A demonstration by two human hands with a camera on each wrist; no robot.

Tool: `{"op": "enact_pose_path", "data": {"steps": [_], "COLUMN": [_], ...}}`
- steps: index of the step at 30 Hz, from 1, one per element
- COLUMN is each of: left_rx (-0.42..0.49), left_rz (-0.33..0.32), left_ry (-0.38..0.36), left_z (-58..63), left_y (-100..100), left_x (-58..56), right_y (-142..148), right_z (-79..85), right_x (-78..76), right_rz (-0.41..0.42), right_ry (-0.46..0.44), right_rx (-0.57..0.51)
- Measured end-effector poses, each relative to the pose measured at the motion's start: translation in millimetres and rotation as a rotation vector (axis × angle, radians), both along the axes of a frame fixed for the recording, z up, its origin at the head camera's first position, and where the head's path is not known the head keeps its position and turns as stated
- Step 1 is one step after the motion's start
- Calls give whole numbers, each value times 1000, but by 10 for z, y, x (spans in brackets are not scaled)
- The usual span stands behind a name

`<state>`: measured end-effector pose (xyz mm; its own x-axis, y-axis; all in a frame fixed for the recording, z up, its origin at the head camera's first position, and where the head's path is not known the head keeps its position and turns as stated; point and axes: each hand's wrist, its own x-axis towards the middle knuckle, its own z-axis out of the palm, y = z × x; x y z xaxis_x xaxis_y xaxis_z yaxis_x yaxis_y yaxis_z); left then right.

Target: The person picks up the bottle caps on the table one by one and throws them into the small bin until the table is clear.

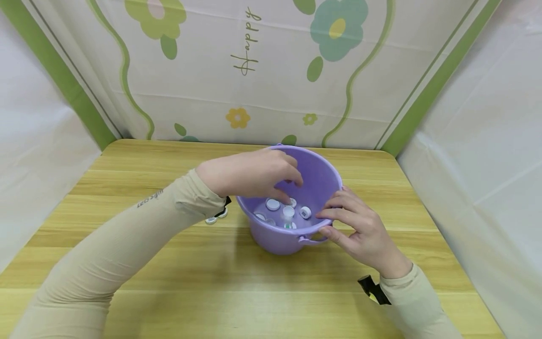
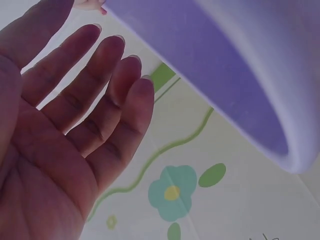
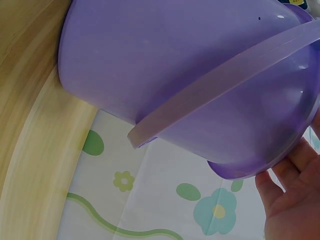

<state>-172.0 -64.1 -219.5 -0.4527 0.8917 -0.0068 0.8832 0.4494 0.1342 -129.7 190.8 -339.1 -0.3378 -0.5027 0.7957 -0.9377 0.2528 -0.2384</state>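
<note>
A purple bucket [image 1: 275, 240], tilted towards me, stands on the wooden table. Several small round white-topped pieces [image 1: 273, 204] lie in its bottom, some clear-sided. My left hand [image 1: 262, 174] reaches in over the rim from the left, its thumb tip just above them. In the left wrist view the fingers [image 2: 102, 82] are loosely bent, with nothing in the palm. My right hand [image 1: 360, 226] grips the bucket's right rim, fingers inside and thumb outside. The bucket's handle [image 3: 220, 80] hangs along its outer side in the right wrist view.
More small white round pieces [image 1: 211, 220] lie on the table [image 1: 203, 292] left of the bucket, partly behind the left wrist. A printed cloth [image 1: 279, 89] with flowers hangs behind the table's back edge. White sheets [image 1: 474, 141] flank both sides.
</note>
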Motion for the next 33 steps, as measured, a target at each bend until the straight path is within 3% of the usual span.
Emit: {"op": "enact_pose_path", "data": {"steps": [6,12,19,24,33], "left_rx": [32,190,319,321,244], "left_rz": [18,51,119,204,342], "left_ry": [13,65,88,68,-26], "left_z": [29,54,-26,-112,-328], "left_y": [-102,-354,-738,-991,-1352], "left_x": [-6,-36,-101,-167,-243], "right_y": [-24,-65,-55,-56,-62], "right_z": [38,104,110,109,93], "right_x": [18,46,57,57,46], "right_rz": [5,25,12,14,24], "right_ry": [9,16,29,25,20], "right_rx": [-7,-18,-21,-24,-21]}}
